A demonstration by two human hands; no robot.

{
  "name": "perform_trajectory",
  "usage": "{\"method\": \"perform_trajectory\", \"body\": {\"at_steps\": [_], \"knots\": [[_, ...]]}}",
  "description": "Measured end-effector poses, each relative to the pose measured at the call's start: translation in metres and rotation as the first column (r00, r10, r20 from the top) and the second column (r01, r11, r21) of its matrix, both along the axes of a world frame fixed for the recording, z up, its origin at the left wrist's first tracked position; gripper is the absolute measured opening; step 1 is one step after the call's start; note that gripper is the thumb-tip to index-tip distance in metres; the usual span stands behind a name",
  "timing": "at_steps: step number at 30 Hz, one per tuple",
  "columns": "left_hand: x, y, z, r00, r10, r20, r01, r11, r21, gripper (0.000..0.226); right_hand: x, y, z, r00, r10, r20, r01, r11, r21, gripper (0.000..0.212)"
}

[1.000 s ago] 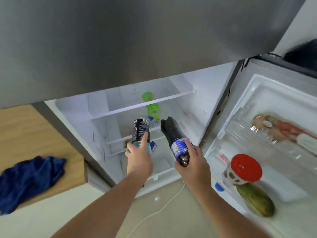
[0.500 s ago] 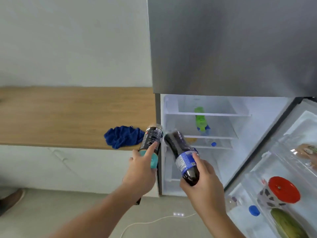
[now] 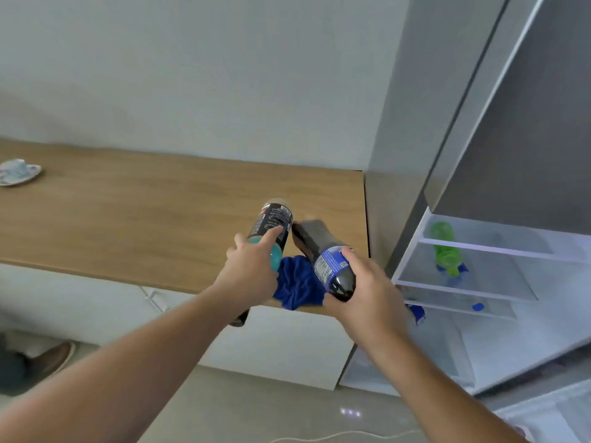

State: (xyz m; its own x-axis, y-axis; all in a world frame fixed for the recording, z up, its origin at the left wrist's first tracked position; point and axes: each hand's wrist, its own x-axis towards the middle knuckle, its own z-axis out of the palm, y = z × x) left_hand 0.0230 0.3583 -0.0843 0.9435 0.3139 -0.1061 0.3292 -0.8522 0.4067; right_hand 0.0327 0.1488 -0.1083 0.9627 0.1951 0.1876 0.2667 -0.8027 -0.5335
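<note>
Dark bottle (image 3: 271, 227) in left hand (image 3: 248, 273), fingers wrapped round it, cola bottle (image 3: 326, 260) gripped likewise by right hand (image 3: 364, 292), both tilted above blue cloth (image 3: 295, 286) at desk (image 3: 128, 212) edge, open fridge (image 3: 527, 155) to the right, green bottle (image 3: 444, 247) seemingly lying on its shelf.

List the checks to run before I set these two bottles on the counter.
1. Left hand grips the black-labelled plastic bottle with teal band: ok.
2. Right hand grips the dark cola bottle with blue label: ok.
3. Bare stretch on the brown wooden counter: ok.
4. Crumpled blue cloth out of the way: not ok, it lies at the counter's edge by the bottles.
5. Caps tight: cannot tell, hidden by the hands.
6. White fridge shut: not ok, it stands open.
</note>
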Motion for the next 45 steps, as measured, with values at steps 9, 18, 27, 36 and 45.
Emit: {"method": "perform_trajectory", "body": {"at_steps": [9, 18, 27, 36, 45], "knots": [[0.150, 0.092, 0.031, 0.911, -0.195, -0.364, 0.182, 0.981, -0.069, 0.073, 0.140, 0.104, 0.055, 0.985, 0.031, -0.170, -0.080, 0.954, -0.289, 0.043], [0.233, 0.141, 0.028, 0.712, -0.207, -0.671, -0.378, 0.693, -0.614, 0.060, 0.231, 0.171, 0.108, 0.920, 0.028, -0.391, -0.280, 0.744, -0.606, 0.057], [0.272, 0.146, 0.024, 0.661, -0.349, -0.664, -0.440, 0.536, -0.720, 0.041, 0.281, 0.198, 0.109, 0.863, 0.064, -0.501, -0.389, 0.717, -0.578, 0.063], [0.271, 0.147, 0.007, 0.782, -0.230, -0.580, -0.419, 0.495, -0.761, 0.049, 0.294, 0.194, 0.104, 0.905, 0.153, -0.396, -0.338, 0.824, -0.454, 0.080], [0.211, 0.137, -0.034, 0.888, 0.228, -0.398, -0.454, 0.316, -0.833, 0.055, 0.242, 0.163, 0.069, 0.993, 0.115, -0.031, -0.118, 0.986, -0.118, 0.108]]}}
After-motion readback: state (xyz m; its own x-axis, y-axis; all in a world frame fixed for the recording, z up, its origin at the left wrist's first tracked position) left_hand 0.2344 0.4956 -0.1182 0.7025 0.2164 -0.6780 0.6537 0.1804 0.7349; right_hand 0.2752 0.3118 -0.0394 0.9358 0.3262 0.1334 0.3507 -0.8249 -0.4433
